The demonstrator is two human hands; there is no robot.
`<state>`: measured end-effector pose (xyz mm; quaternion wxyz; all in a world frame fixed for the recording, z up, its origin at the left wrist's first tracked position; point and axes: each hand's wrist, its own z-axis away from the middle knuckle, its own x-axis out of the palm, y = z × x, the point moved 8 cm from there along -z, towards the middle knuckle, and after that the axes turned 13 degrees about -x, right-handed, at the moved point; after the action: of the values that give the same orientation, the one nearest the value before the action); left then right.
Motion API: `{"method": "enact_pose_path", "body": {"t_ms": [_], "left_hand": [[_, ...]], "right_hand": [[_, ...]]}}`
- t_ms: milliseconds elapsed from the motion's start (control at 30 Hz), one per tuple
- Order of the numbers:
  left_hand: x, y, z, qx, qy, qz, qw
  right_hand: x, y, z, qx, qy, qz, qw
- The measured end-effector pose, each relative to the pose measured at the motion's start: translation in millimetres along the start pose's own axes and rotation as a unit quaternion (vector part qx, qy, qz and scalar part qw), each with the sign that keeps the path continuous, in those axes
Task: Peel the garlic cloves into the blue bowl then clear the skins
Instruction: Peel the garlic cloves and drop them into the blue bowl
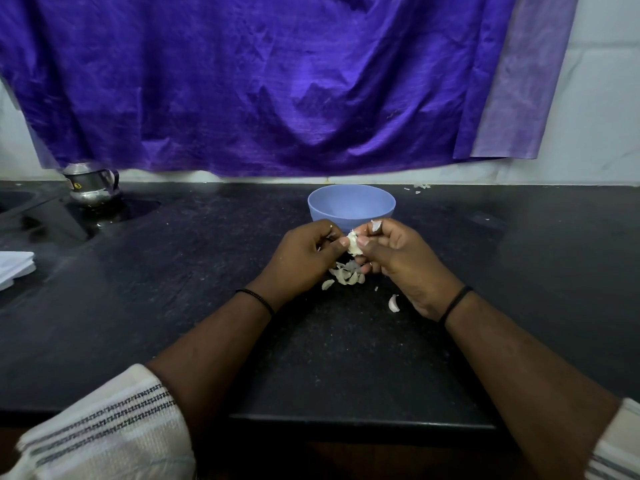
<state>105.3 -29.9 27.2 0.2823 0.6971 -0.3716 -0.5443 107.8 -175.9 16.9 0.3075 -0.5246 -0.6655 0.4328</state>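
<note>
Garlic clove point(354, 244) is sitting right between our two hands, just in front of the blue bowl point(351, 206). We're pinching it from both sides: our left hand point(304, 251) is curling in with the thumb tip pressing on the clove's left edge, and our right hand point(398, 258) is curling round from the other side, thumb on the clove too. A little flake of skin is sticking to the top of the right hand's fingers.

Under our hands, a small pile of garlic skins point(347, 273) is lying on the black counter point(207, 271), with one loose bit just to its left and another curled piece point(394, 303) lying beside our right wrist. We can't really tell which bits in the pile are skins and which are cloves — too small. The bowl is standing upright near the back wall; we're not making out anything inside from here.

Off to the far left, a steel pot point(92, 184) is sitting on the counter, and purple cloth point(259, 81) is hanging down the wall behind everything.
</note>
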Motion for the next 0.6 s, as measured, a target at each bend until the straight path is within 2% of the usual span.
{"method": "enact_pose_path", "body": {"t_ms": [167,600], "left_hand": [[0.6,4.0,2.2,0.011,-0.025,0.125,0.992],[7.1,5.8,6.4,-0.021,-0.03,0.264,0.964]], "right_hand": [[-2.8,-5.2,1.9,-0.023,0.017,-0.001,1.0],[-3.8,-9.2,0.2,-0.058,0.039,0.007,0.998]]}}
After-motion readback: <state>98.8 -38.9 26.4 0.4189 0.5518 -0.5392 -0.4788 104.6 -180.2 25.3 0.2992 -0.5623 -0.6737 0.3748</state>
